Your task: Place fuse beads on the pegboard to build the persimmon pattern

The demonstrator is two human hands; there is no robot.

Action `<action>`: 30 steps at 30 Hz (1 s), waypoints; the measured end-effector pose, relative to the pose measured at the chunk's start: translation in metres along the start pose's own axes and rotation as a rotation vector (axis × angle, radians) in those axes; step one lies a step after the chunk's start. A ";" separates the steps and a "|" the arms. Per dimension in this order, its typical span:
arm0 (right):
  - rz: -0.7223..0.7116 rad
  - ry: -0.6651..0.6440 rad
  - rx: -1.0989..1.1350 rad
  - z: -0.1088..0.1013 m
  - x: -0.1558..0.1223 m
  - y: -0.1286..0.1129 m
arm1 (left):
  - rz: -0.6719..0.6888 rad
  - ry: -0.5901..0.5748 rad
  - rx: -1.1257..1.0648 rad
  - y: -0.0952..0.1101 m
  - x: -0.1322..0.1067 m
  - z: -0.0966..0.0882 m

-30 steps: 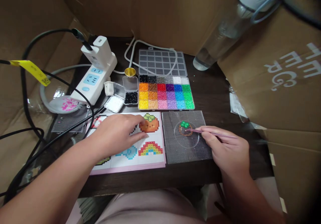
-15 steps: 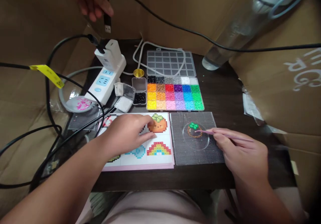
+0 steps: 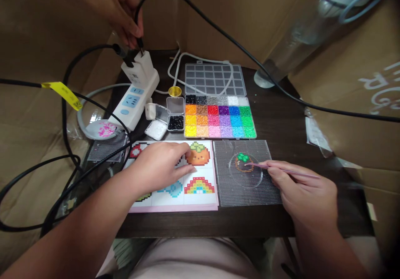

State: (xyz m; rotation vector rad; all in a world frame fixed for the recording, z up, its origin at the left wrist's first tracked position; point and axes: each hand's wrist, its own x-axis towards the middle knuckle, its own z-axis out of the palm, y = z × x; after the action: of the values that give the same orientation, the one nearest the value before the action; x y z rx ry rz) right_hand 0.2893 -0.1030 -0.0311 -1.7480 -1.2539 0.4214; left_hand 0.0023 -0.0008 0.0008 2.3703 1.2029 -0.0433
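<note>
My right hand (image 3: 308, 193) grips pink tweezers (image 3: 290, 171), their tips over the bead figure (image 3: 244, 162) on the clear pegboard (image 3: 225, 189). That figure has a green bead top and a brown-orange outline of a round body. Whether the tips hold a bead is too small to tell. My left hand (image 3: 165, 162) rests on the pattern sheet (image 3: 198, 204), thumb and forefinger apart beside the printed orange persimmon (image 3: 198, 154). A printed rainbow (image 3: 199, 186) lies below it.
Behind stands a compartment box of coloured beads (image 3: 220, 116), beside small boxes of black beads (image 3: 175, 123) and white beads (image 3: 156, 129). Another person's hand (image 3: 125, 16) holds a black cable at the power strip (image 3: 133, 104). A bottle (image 3: 290, 41) stands at the right; cables cross the left.
The other person's hand has come down and brought the cable's plug to the white charger. The cable hangs lower at the right. My two hands have hardly moved.
</note>
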 end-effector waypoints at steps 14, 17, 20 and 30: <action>0.008 -0.001 -0.007 0.000 0.000 -0.001 | -0.026 -0.005 0.014 -0.001 0.000 0.001; 0.002 -0.003 -0.009 0.000 0.000 -0.001 | -0.020 -0.005 0.016 -0.001 0.000 0.001; 0.003 -0.002 -0.012 0.000 -0.001 0.000 | -0.022 -0.007 0.025 -0.001 -0.001 0.000; 0.025 -0.039 0.024 0.000 0.001 -0.005 | -0.041 -0.040 0.022 0.002 0.000 -0.004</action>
State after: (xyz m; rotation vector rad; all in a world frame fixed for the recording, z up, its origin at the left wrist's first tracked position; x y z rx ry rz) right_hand 0.2872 -0.1020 -0.0269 -1.7443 -1.2505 0.4857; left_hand 0.0032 -0.0001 0.0049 2.3526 1.2383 -0.1177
